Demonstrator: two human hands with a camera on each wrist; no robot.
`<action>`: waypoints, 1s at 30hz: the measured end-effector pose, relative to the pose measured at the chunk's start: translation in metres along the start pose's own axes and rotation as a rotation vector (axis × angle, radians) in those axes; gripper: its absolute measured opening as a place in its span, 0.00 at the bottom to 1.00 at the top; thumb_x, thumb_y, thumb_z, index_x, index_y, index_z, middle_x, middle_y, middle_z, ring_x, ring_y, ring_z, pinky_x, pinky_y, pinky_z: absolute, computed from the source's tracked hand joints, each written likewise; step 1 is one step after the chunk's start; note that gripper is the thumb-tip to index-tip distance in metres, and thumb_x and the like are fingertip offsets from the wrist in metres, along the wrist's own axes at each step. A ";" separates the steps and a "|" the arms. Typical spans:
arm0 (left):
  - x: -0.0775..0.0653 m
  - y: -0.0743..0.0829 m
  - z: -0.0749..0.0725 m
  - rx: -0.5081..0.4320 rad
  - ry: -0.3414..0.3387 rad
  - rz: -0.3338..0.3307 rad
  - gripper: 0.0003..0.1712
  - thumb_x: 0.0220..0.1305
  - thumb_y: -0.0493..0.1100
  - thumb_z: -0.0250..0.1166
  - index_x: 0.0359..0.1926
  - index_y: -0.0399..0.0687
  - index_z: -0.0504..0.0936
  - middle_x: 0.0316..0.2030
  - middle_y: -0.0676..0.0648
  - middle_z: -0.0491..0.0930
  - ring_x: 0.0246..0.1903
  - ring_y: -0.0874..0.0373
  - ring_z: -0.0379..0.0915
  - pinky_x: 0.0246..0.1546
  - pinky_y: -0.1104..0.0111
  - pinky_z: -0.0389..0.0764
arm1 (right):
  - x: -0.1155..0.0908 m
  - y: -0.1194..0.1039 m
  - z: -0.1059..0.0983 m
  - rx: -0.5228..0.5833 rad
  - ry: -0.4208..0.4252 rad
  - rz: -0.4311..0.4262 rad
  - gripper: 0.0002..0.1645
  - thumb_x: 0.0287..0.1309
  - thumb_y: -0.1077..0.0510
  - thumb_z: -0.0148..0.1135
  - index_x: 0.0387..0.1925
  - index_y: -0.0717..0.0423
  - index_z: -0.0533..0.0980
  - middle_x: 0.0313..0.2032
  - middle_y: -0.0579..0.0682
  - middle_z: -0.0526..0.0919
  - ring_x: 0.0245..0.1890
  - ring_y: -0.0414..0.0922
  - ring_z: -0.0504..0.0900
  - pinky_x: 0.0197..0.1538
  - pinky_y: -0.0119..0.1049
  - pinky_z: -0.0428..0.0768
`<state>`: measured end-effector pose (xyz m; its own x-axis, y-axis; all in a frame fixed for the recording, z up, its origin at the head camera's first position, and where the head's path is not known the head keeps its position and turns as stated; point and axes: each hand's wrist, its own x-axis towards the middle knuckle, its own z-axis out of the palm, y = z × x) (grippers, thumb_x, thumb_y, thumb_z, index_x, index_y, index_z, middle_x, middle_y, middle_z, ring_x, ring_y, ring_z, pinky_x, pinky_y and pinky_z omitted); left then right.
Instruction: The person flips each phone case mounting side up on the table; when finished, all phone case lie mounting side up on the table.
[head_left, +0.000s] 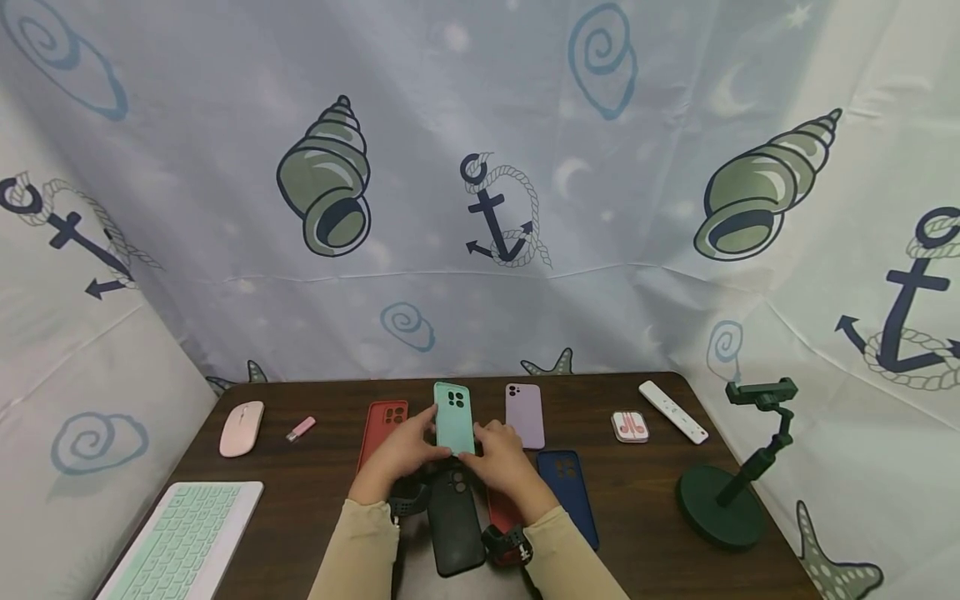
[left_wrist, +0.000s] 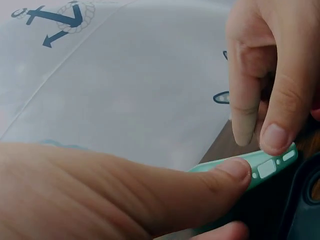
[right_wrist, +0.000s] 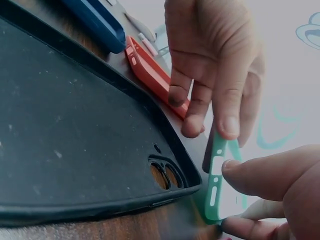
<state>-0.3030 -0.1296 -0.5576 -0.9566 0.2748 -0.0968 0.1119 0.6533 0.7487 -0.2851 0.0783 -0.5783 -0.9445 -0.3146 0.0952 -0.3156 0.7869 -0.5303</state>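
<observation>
A mint-green phone case [head_left: 453, 417] is held tilted up between both hands at the far middle of the table. My left hand [head_left: 405, 447] pinches its left edge, thumb at the bottom edge. My right hand [head_left: 504, 458] grips its lower right corner, and the right thumb [right_wrist: 270, 175] presses near the port cutouts. Nearer to me lies a black phone case [head_left: 453, 525], partly under the wrists; its hollow inside shows in the right wrist view. A red phone case [head_left: 384, 419] lies beyond the left hand, a second red case [head_left: 506, 512] under the right forearm.
A purple phone case [head_left: 525, 415] and a blue one [head_left: 570, 492] lie to the right, with boxed earphones [head_left: 630, 427], a white power strip [head_left: 672, 412] and a green stand [head_left: 723, 508]. Leftward are a pink mouse [head_left: 242, 429], a pink USB stick [head_left: 301, 429] and a keyboard [head_left: 187, 533].
</observation>
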 end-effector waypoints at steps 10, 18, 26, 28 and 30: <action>0.005 -0.009 0.009 0.150 0.027 -0.006 0.44 0.59 0.45 0.76 0.70 0.33 0.68 0.49 0.36 0.78 0.44 0.50 0.77 0.47 0.53 0.80 | -0.002 0.000 -0.001 -0.030 -0.002 -0.016 0.39 0.62 0.43 0.69 0.68 0.60 0.73 0.44 0.53 0.74 0.41 0.47 0.65 0.44 0.44 0.63; 0.005 -0.008 0.014 0.173 0.011 -0.023 0.46 0.57 0.46 0.77 0.70 0.32 0.67 0.50 0.36 0.73 0.45 0.50 0.75 0.47 0.54 0.79 | -0.003 0.000 -0.003 -0.027 -0.014 -0.006 0.40 0.62 0.42 0.69 0.68 0.60 0.73 0.45 0.54 0.75 0.42 0.47 0.66 0.45 0.45 0.64; 0.003 0.000 0.018 0.162 0.057 -0.029 0.43 0.60 0.50 0.75 0.69 0.34 0.68 0.53 0.35 0.68 0.45 0.48 0.70 0.49 0.52 0.78 | -0.001 0.004 -0.009 0.018 -0.016 -0.009 0.37 0.64 0.43 0.67 0.67 0.58 0.74 0.43 0.52 0.76 0.40 0.45 0.67 0.43 0.41 0.65; 0.004 0.004 0.020 0.140 0.074 0.000 0.42 0.61 0.52 0.74 0.69 0.37 0.69 0.54 0.35 0.67 0.46 0.48 0.71 0.48 0.52 0.78 | 0.000 0.005 -0.013 0.031 0.005 -0.020 0.36 0.64 0.43 0.67 0.66 0.58 0.75 0.42 0.52 0.76 0.40 0.45 0.69 0.43 0.41 0.68; 0.004 0.009 0.023 0.101 0.082 0.041 0.39 0.62 0.52 0.73 0.68 0.41 0.70 0.54 0.36 0.67 0.48 0.47 0.73 0.48 0.52 0.79 | 0.000 0.007 -0.017 0.047 0.020 -0.022 0.35 0.64 0.42 0.67 0.66 0.56 0.75 0.43 0.52 0.77 0.41 0.46 0.71 0.44 0.42 0.71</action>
<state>-0.2993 -0.1066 -0.5665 -0.9690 0.2469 -0.0108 0.1736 0.7114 0.6811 -0.2888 0.0931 -0.5677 -0.9392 -0.3203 0.1240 -0.3320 0.7541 -0.5666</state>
